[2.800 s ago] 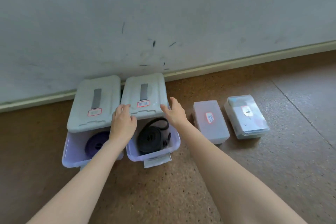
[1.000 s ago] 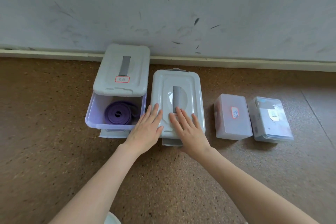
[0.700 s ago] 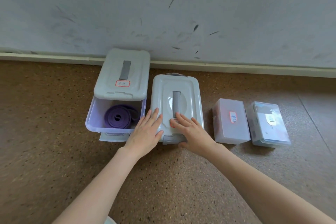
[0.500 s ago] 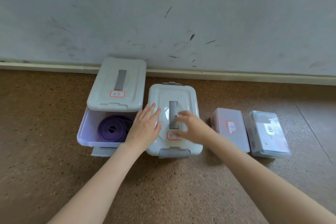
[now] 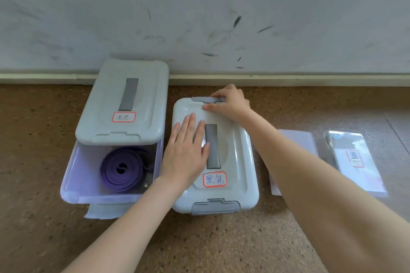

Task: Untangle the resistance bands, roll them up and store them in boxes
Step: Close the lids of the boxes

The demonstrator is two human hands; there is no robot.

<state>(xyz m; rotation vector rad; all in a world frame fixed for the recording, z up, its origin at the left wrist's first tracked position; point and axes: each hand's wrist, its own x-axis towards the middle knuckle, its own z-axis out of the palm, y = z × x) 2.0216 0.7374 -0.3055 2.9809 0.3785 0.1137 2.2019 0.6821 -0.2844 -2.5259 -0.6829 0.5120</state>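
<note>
Two grey-lidded plastic boxes stand side by side on the speckled brown floor (image 5: 199,246), close to the pale wall (image 5: 199,6) and its baseboard (image 5: 310,77).

The left box (image 5: 73,186) has clear, faintly purple walls. Its lid (image 5: 146,95) is slid toward the far end, so the near half of the box lies uncovered. Inside that uncovered part sits a purple resistance band (image 5: 121,169), rolled into a flat coil, with a loose end trailing toward the right wall of the box. The lid carries a grey handle strip and a red-bordered label (image 5: 123,117) with handwriting.

The right box (image 5: 246,201) is fully covered by its lid (image 5: 235,146), so what it holds cannot be seen. This lid has a grey handle strip (image 5: 212,146) down its middle and a red-bordered label (image 5: 214,179) near its front. A grey latch (image 5: 215,207) sits at the near end, and another latch (image 5: 205,99) at the far end.

The left hand (image 5: 186,153) lies flat on the left part of the right box's lid, fingers straight and close together, pointing toward the wall. The right hand (image 5: 230,102) reaches to the far end of the same lid: its fingers curl over the far latch while the thumb lies on the lid's top just beside it.

To the right stand two smaller closed boxes. The nearer-to-centre one, frosted white (image 5: 297,139), is mostly hidden behind the right forearm. The clear one (image 5: 355,162) farther right bears a red-bordered label; its contents are too blurred to make out.
</note>
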